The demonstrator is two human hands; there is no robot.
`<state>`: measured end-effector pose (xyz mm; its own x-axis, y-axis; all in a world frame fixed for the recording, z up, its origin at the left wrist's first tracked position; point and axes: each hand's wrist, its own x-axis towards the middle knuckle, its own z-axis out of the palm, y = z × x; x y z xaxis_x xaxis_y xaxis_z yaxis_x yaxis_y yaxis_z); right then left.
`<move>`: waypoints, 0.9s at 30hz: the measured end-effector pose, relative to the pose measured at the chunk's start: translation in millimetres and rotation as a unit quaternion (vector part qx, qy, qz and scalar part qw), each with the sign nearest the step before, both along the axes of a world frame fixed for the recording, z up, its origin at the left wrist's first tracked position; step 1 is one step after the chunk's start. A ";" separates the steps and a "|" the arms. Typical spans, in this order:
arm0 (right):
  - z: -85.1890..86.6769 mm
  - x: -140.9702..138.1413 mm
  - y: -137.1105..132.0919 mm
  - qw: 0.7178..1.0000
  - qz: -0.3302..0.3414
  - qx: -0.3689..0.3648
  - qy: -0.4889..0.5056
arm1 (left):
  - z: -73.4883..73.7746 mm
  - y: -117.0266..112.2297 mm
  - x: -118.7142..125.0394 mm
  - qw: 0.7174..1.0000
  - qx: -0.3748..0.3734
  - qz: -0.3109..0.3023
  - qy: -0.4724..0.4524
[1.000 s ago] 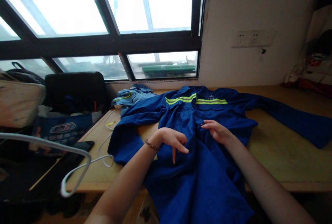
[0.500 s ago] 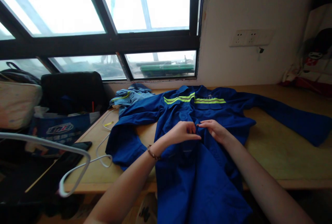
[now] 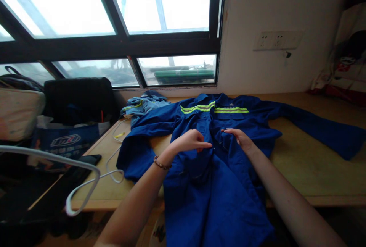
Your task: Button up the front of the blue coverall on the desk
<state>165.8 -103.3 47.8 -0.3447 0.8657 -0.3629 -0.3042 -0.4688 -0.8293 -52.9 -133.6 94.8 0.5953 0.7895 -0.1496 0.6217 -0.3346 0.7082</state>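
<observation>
A dark blue work jacket (image 3: 243, 125) lies spread on the table, its yellow-and-grey reflective band (image 3: 197, 108) across the chest. Below it, blue cloth that looks like work trousers (image 3: 228, 197) hangs over the table's front edge; I cannot tell whether the two are joined. My left hand (image 3: 191, 141), with a beaded bracelet (image 3: 161, 163) at the wrist, is closed on the top edge of the trousers. To its right, my right hand (image 3: 238, 137) pinches the same cloth between thumb and fingers. The cloth sags open between the hands.
The table (image 3: 309, 174) stands under a window. Folded light blue clothing (image 3: 147, 105) lies at the back left. A white cable (image 3: 94, 182) loops over the left edge. A black chair (image 3: 82, 94) and a blue bag (image 3: 68, 144) are at left. Sockets (image 3: 277, 41) sit on the wall.
My hands have moved apart: the left went left and the right slightly up and right. The trouser cloth between them has spread and shifted left. The jacket has not moved.
</observation>
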 end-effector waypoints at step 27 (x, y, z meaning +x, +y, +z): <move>2.7 -3.8 -8.0 0.999 0.025 0.031 -0.026 | -33.8 17.6 2.6 0.980 -0.103 0.086 -0.149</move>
<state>162.0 -111.3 50.5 -0.3702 0.8694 -0.3274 -0.2371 -0.4292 -0.8715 -50.2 -116.1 61.1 0.4978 0.8531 -0.1562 0.4126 -0.0745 0.9079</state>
